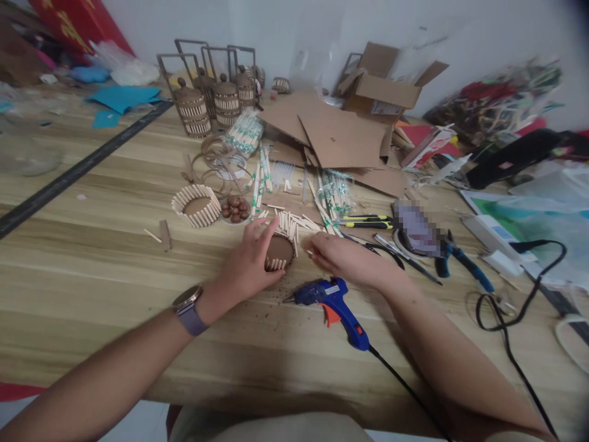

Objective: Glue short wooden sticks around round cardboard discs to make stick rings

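Note:
My left hand (248,255) curves around the left side of a round brown cardboard base (280,248), thumb at its near edge. Short wooden sticks (276,264) stand in a row along the near rim of that base. To the right, the fingers of my right hand (332,253) are pinched on a short wooden stick, whose pale tip barely shows. A loose pile of cut sticks (299,222) lies just beyond both hands. On the table below my right hand rests a blue glue gun (332,301) with an orange trigger, its nozzle pointing left.
At left stand a stick-walled ring (197,206) and a dish of brown beads (235,209). Behind are handled stick baskets (193,109), wrapped chopsticks (246,132) and cardboard sheets (345,132). Pliers (467,264) and scissors (380,248) lie right; the glue gun's cord (400,380) runs toward me.

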`<state>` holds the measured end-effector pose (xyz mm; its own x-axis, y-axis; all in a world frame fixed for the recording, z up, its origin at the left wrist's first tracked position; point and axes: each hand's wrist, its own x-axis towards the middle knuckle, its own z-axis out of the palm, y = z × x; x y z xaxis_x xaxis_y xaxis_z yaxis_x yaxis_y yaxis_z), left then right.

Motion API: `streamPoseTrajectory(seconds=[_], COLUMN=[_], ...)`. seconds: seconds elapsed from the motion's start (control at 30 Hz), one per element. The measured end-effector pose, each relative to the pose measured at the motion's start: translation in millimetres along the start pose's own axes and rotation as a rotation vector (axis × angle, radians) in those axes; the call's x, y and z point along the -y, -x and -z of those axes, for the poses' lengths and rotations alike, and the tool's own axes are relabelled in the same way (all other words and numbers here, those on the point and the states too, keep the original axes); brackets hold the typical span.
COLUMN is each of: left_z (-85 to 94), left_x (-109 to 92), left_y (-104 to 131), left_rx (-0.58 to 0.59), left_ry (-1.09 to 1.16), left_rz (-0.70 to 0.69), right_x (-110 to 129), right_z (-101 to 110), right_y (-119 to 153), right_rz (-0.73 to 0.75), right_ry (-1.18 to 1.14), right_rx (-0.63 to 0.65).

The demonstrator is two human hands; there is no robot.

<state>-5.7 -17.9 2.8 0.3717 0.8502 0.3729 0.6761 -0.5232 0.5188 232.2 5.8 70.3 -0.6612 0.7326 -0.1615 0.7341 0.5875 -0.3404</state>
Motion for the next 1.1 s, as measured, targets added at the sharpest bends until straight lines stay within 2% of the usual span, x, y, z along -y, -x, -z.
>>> streamPoseTrajectory(seconds=[0.13, 0.27, 0.5, 0.8, 1.1], left_z=[-0.3, -0.9, -1.5, 0.0, 0.1], left_x=[1, 1, 0, -2, -2], left_y=[0, 0, 0, 0, -1], left_rx=[-0.009, -0.011, -0.020, -0.004, -0.007], left_ry=[-0.002, 0.007, 0.023, 0.013, 0.061], left_rz=[-0.004, 0.000, -0.012, 0.017, 0.018], right_x=[11, 22, 29, 29, 31], right_z=[6, -2, -18, -23, -25], right_y=[2, -1, -7, -9, -9], right_rz=[0.057, 0.050, 0.041, 0.014, 0.060], right_ry=[-0.233, -0.411, -0.320, -0.257, -0.221], right_rx=[-0.090, -0.087, -0.154, -0.168, -0.169])
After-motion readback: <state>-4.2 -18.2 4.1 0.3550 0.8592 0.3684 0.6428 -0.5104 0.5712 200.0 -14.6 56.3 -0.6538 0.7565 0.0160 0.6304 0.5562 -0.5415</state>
